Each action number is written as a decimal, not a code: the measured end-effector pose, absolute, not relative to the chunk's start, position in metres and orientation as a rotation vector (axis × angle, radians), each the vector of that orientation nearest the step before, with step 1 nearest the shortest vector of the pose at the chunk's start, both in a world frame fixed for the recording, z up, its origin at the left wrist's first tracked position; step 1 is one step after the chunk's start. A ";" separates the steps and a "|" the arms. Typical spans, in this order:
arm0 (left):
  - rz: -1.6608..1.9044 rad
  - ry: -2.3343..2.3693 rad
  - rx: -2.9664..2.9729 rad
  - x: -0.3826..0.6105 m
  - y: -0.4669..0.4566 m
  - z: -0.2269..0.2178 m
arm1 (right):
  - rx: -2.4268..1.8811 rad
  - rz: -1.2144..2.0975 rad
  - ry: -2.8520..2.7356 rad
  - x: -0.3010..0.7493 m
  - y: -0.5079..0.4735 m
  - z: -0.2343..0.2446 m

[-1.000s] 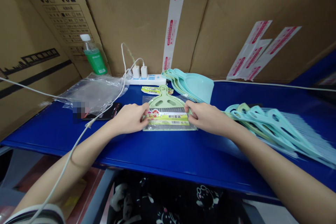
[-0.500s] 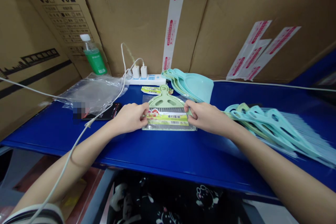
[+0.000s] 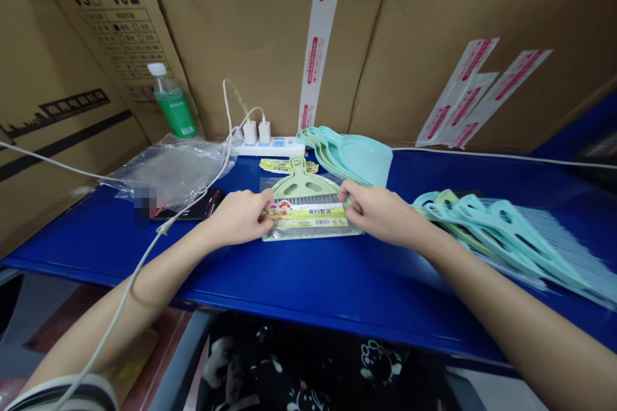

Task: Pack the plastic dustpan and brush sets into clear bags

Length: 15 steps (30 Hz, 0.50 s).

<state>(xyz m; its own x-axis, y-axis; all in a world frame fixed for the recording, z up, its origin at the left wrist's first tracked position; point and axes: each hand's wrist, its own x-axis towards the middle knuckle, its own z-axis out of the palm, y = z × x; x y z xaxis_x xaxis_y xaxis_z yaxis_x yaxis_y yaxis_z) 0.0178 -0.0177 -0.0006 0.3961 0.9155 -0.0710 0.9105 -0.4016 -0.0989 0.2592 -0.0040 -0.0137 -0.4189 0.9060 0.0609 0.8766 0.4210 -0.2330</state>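
A pale green dustpan and brush set [image 3: 303, 186] lies on the blue table in a clear plastic bag, its handle pointing away from me. A printed label card [image 3: 313, 213] with red mushrooms shows across the grey bristles. My left hand [image 3: 243, 216] pinches the bag's left edge, thumb and fingers closed. On the opposite edge, my right hand [image 3: 378, 213] is closed on the bag too, fingers curled. Just behind the set lies a loose yellow-green label [image 3: 277, 166]. Light blue and green dustpans [image 3: 364, 157] are nested behind my right hand.
Several brushes [image 3: 506, 231] lie piled at the right. A clear plastic bag [image 3: 168, 167] covers part of a black box [image 3: 193, 207] at the left. Behind stand a power strip [image 3: 284, 146], a green bottle [image 3: 173, 106] and cardboard walls. A white cable [image 3: 139, 263] crosses my left arm.
The bagged set has tilted slightly, its handle shifting a little to the left and its right end rising. Both hands keep their hold in nearly the same place.
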 end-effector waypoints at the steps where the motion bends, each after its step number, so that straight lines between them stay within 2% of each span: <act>1: 0.178 -1.690 -2.586 0.018 -0.018 0.000 | -1.588 0.260 -2.489 0.259 -0.004 -0.014; 15: 0.177 -1.653 -2.624 0.019 -0.019 0.001 | -1.334 0.446 -2.248 0.264 0.006 -0.018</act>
